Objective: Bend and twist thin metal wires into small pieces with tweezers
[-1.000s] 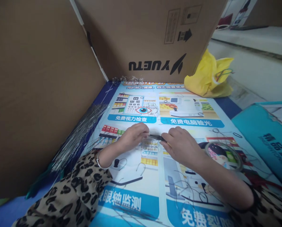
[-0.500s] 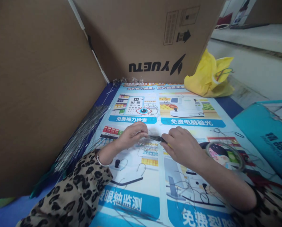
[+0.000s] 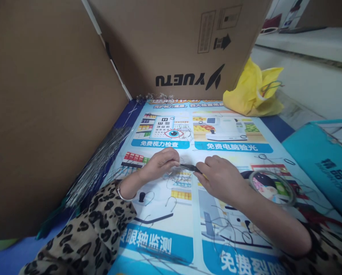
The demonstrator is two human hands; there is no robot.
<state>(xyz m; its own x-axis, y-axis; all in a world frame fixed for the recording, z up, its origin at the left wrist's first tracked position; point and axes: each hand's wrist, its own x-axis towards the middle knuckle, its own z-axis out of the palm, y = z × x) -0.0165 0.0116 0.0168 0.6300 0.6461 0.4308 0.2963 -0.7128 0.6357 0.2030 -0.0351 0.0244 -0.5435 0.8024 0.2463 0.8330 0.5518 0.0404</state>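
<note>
My left hand (image 3: 159,164) is curled, pinching a thin piece of wire (image 3: 176,176) just above a printed poster (image 3: 194,229) that covers the table. My right hand (image 3: 219,177) is closed around a small dark tool, likely pliers (image 3: 190,167), whose tip meets the wire at my left fingertips. Both forearms rest on the poster, in leopard-print sleeves. A silver bracelet (image 3: 120,193) sits on my left wrist. Bent wire pieces (image 3: 171,202) lie scattered near my hands.
A bundle of straight silver wires (image 3: 96,168) lies at the left against a cardboard wall (image 3: 45,114). A large cardboard box (image 3: 182,46) stands behind. A yellow plastic bag (image 3: 254,93) sits back right, a wire coil (image 3: 272,187) at my right, a teal package (image 3: 325,168) beyond it.
Hardly anything differs: both hands stay together at the wire with only tiny shifts, and the view has drifted slightly.
</note>
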